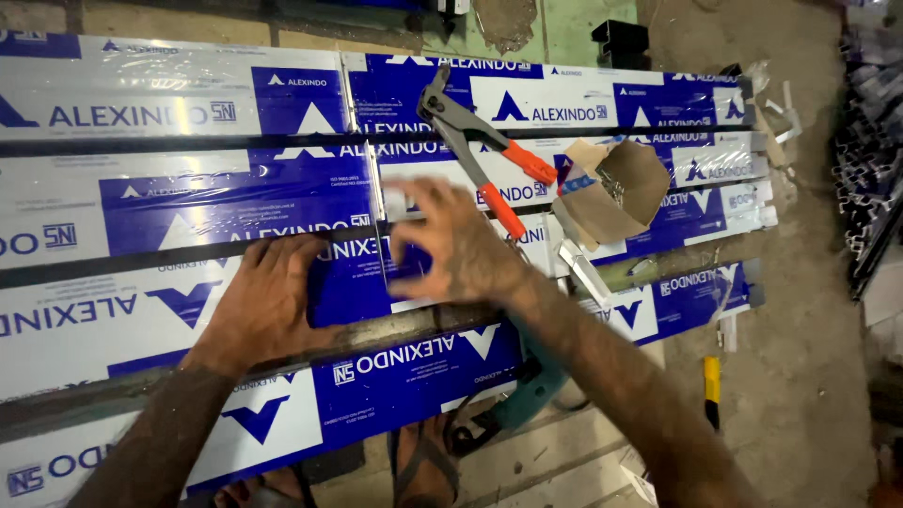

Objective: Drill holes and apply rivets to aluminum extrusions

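My left hand (266,299) lies flat, palm down, on a long aluminium profile wrapped in blue and white plastic film (113,315). My right hand (450,245) hovers just to its right over the same wrapped profile, fingers curled and spread, with nothing visibly held. A hand riveter with orange handles (475,146) lies on the profiles just beyond my right hand. Several such wrapped profiles lie side by side across the view.
A small open cardboard box (616,193) sits on the profiles to the right. A teal power drill (531,386) lies on the floor under my right forearm. A yellow-handled tool (712,381) lies on the concrete floor. Metal offcuts are stacked at the far right (870,169). My feet show below.
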